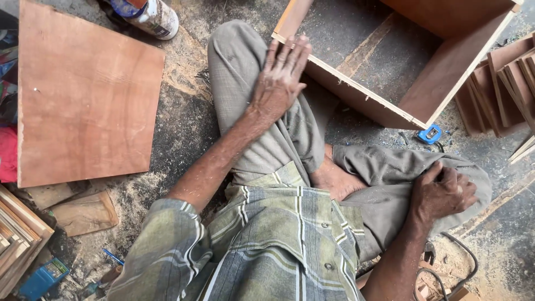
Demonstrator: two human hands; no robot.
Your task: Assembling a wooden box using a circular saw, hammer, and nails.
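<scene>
One open wooden box frame (412, 72) is seen on the dusty floor ahead of the seated person, upper right of the view; three of its plywood walls are visible, with the bare floor showing inside. The left hand (278, 75) is laid flat over the raised left knee, its fingertips touching the pale near edge of the frame. The fingers are extended and held close together; nothing is gripped. The right hand (440, 192) is rested on the right knee, fingers curled together and bunched into the grey trouser cloth (384, 167). Whether anything besides the cloth is clamped cannot be told.

One large flat plywood sheet (83, 95) is noted on the floor at left, well apart from both hands. One glue bottle (150, 15) is lying at the top edge, just beyond the sheet's far corner. One small blue tape measure (429, 134) is seen on the floor just beside the frame's near right corner. One stack of cut wooden strips (501, 83) is leaning at far right; the pieces cannot be counted exactly. A second stack of strips (19, 239) is seen at lower left, with one loose wood offcut (86, 212) next to it and one blue box (44, 277) below. One black cable (457, 267) is curled on the floor at lower right. One bare foot (334, 178) is tucked between the knees. Sawdust is scattered across the floor.
</scene>
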